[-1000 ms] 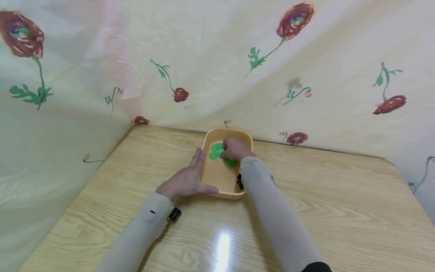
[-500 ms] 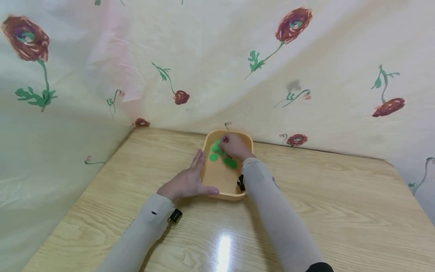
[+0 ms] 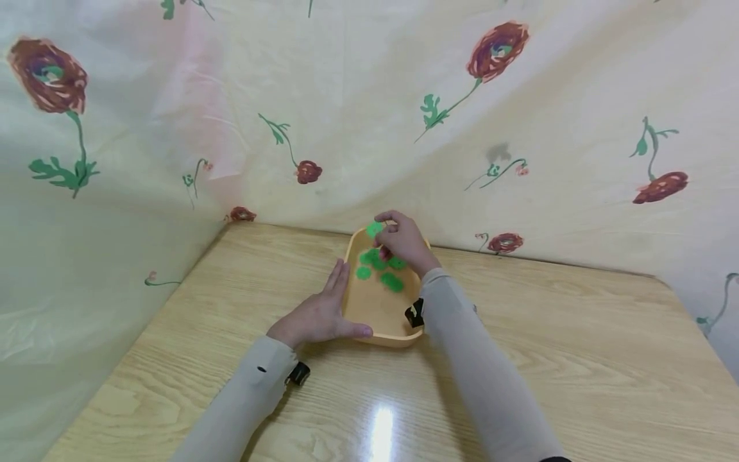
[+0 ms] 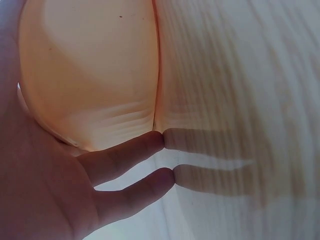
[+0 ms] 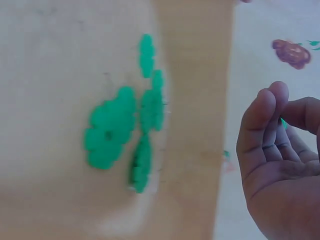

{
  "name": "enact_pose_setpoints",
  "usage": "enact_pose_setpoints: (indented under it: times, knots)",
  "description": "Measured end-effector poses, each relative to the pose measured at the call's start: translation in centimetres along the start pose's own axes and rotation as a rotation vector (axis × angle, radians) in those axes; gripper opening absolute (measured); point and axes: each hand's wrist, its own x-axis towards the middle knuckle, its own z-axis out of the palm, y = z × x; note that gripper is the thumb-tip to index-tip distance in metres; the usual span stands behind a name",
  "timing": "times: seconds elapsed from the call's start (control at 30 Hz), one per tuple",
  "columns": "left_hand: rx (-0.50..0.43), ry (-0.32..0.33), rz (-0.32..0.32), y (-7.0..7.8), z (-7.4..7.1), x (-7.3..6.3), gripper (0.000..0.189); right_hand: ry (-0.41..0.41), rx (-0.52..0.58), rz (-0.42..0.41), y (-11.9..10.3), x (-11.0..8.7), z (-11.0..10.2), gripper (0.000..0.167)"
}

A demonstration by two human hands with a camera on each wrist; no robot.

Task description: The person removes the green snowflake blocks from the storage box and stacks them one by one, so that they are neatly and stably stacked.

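Note:
A shallow orange plastic tray lies on the table with several green flower-shaped pieces inside it. My left hand rests against the tray's left side with fingers straight, the thumb lying at the front rim. In the left wrist view two fingertips reach past the tray's edge. Above the far end of the tray, my right hand pinches one green flower-shaped piece between thumb and fingers. Only a sliver of this piece shows behind the fingers in the right wrist view, where flat green flowers lie in the tray.
The wood-grain table stretches out on both sides of the tray. A cloth with painted flowers hangs right behind the table's back edge and along its left side. Small black wrist cameras sit under the sleeves.
My right hand has risen from among the green pieces to the tray's far rim, bringing one flower up with it. The left hand has stayed at the tray. The head view has tilted slightly up.

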Motion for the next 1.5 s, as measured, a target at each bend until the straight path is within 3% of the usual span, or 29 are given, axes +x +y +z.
enact_pose_setpoints:
  times: [0.23,0.7,1.1,1.5]
  knots:
    - [0.007,-0.006,0.005,0.0,0.0,0.1,0.136,0.012,0.046,-0.065,-2.2,-0.5,-1.1,0.045]
    - [0.020,-0.011,0.002,-0.1,0.0,-0.1,0.134,0.093,0.113,-0.003,-4.2,-2.2,-4.0,0.043]
    - [0.035,0.001,0.000,0.1,-0.1,-0.1,0.136,0.139,0.081,-0.025,-1.8,-3.6,-7.3,0.039]
    - [0.036,-0.004,0.000,0.3,0.2,-0.1,0.135,0.136,-0.142,0.073,2.1,-4.9,-8.8,0.030]
